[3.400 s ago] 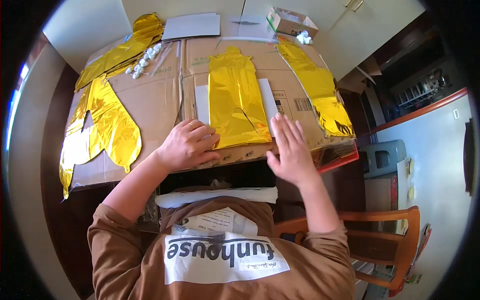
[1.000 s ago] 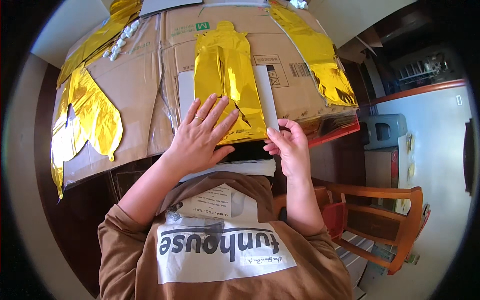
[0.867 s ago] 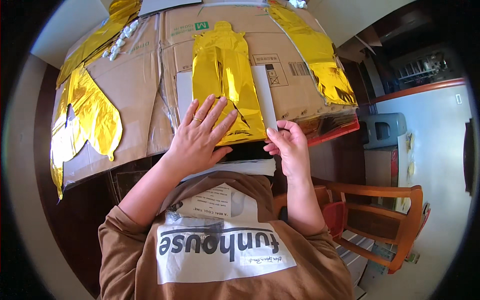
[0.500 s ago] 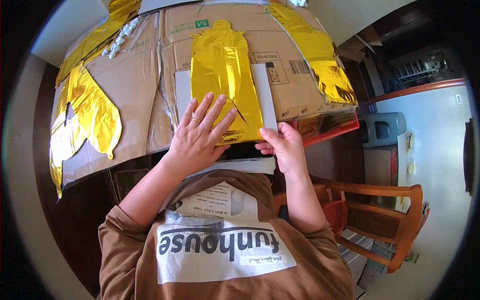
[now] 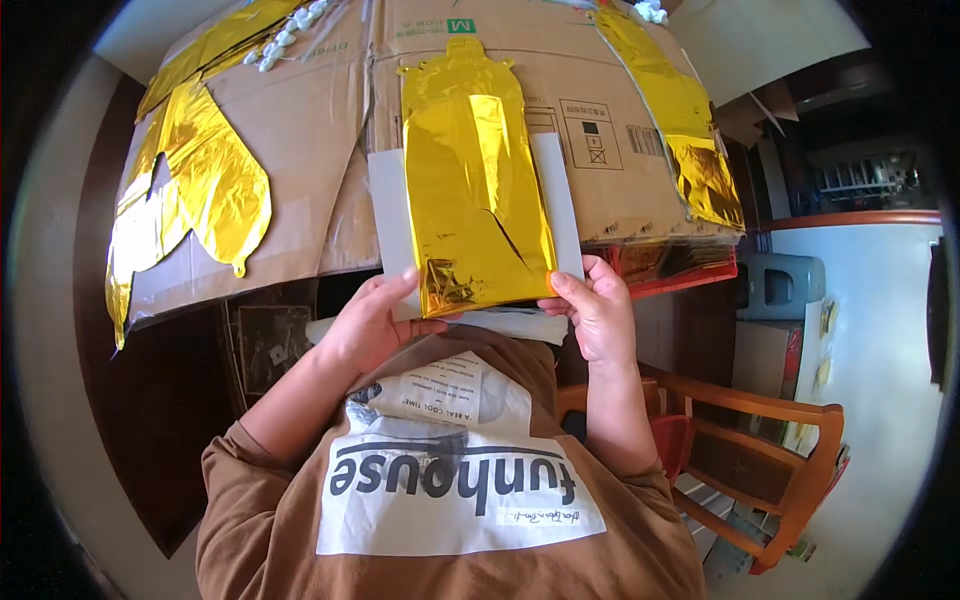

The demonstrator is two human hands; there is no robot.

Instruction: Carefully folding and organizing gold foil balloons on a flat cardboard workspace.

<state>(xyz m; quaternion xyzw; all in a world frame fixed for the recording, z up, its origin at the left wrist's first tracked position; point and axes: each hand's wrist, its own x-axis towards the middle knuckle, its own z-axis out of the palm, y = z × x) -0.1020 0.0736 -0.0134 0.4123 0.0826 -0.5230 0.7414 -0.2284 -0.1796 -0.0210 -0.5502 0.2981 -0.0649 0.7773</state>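
Observation:
A flat, uninflated gold foil balloon (image 5: 465, 200) lies lengthwise over a pale grey card (image 5: 391, 195), its small tabs at the far end. The card's edges show on both sides of the foil. At the near left corner my left hand (image 5: 372, 318) pinches the card, thumb on top and fingers underneath. My right hand (image 5: 597, 308) grips the near right corner, its thumb pressed on the foil's edge. A dark slit-like line crosses the foil near its lower middle, and the lower left part is crinkled.
Brown cardboard (image 5: 310, 160) covers the work surface. Another gold foil balloon (image 5: 225, 175) hangs over its left edge, and a gold foil piece (image 5: 690, 150) lies at right. White knotted lumps (image 5: 283, 42) lie far left. A wooden chair (image 5: 765, 440) and grey-blue stool (image 5: 778, 285) stand right.
My left hand has moved from lying flat on the foil to gripping the near left corner. Card and foil have shifted slightly toward me, while the right hand keeps its corner.

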